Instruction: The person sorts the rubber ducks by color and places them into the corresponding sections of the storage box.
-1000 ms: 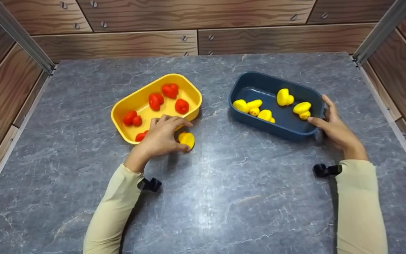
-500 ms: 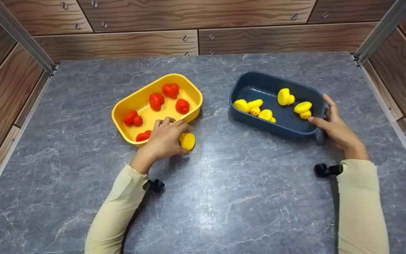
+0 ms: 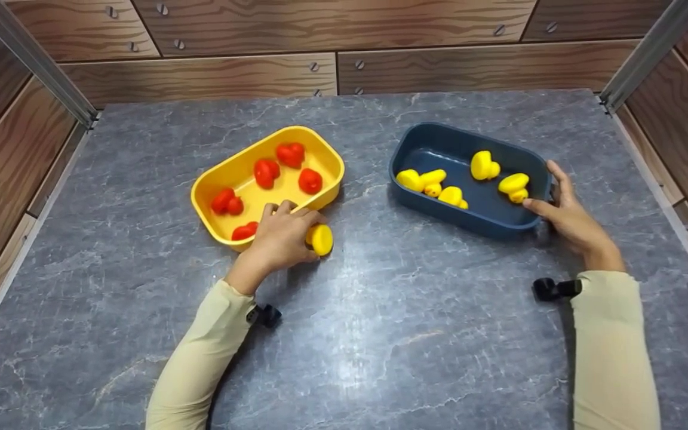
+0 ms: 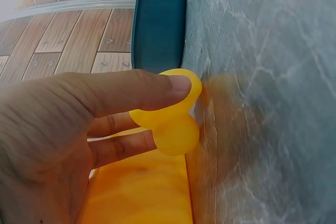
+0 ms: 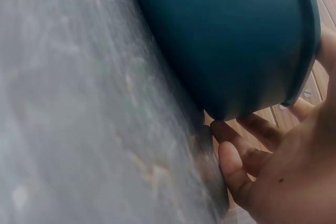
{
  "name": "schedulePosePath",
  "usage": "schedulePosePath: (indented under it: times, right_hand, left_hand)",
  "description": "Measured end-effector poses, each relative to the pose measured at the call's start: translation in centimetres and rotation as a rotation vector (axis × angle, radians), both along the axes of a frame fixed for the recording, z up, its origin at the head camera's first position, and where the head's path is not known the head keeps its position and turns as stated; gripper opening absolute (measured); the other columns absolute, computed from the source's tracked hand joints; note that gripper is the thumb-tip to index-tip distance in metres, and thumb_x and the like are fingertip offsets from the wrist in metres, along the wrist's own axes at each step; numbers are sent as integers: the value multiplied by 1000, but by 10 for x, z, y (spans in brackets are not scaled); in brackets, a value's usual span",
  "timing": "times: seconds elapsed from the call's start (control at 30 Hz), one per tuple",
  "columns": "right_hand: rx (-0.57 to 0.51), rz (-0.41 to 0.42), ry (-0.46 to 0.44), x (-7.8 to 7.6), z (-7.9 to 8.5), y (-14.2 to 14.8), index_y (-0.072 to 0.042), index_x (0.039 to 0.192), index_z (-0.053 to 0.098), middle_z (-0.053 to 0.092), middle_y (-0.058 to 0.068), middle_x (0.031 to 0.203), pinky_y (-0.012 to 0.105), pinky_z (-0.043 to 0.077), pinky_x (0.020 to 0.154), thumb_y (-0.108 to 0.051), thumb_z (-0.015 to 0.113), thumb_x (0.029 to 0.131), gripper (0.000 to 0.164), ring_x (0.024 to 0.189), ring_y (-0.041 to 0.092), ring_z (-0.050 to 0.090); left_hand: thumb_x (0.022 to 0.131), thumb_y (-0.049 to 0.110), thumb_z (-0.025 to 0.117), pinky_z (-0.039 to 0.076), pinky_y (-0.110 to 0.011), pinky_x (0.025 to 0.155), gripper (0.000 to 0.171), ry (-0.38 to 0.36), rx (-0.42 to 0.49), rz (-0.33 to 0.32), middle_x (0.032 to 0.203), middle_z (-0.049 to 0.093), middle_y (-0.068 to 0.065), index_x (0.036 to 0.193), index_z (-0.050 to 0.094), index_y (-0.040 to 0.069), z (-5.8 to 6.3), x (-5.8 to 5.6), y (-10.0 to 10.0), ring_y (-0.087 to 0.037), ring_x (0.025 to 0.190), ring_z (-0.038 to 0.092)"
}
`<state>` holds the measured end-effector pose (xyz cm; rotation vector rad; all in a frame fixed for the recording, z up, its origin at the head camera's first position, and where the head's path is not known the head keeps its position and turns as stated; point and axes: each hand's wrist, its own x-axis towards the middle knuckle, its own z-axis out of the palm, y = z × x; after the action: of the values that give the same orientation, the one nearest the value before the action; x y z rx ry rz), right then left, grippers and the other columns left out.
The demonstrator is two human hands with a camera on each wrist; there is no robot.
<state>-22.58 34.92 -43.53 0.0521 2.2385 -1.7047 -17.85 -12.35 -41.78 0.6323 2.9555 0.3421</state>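
My left hand pinches a yellow rubber duck beside the front right side of the yellow bin. In the left wrist view the thumb lies over the duck with fingers behind it, close to the tabletop. Red heart-shaped pieces lie in the yellow bin. Over to the right, my right hand holds the right end of the dark blue bin, thumb over the rim. The right wrist view shows its other fingers against the bin's outer wall. Several yellow ducks lie in that bin.
The bins stand apart on a grey marbled tabletop. Wood-patterned panels border it at the back and both sides, with metal posts at the rear corners. Each wrist carries a small black camera.
My left hand has shifted slightly right and its fingers have closed in on the duck, which has turned a little. The right hand and both bins have stayed in place.
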Motion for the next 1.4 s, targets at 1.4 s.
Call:
schedulePosePath:
  times: [1.4]
  right_hand:
    - [71,35,17,0,-2,3,-36,150,-21,-23,17,159,31,31,112,-27,52,99,90,148,39,5]
  left_hand:
    - [74,17,82,34,-42,103,52,-65,855,116,111,65,-7,120,60,9,24,7,4,-21,106,56]
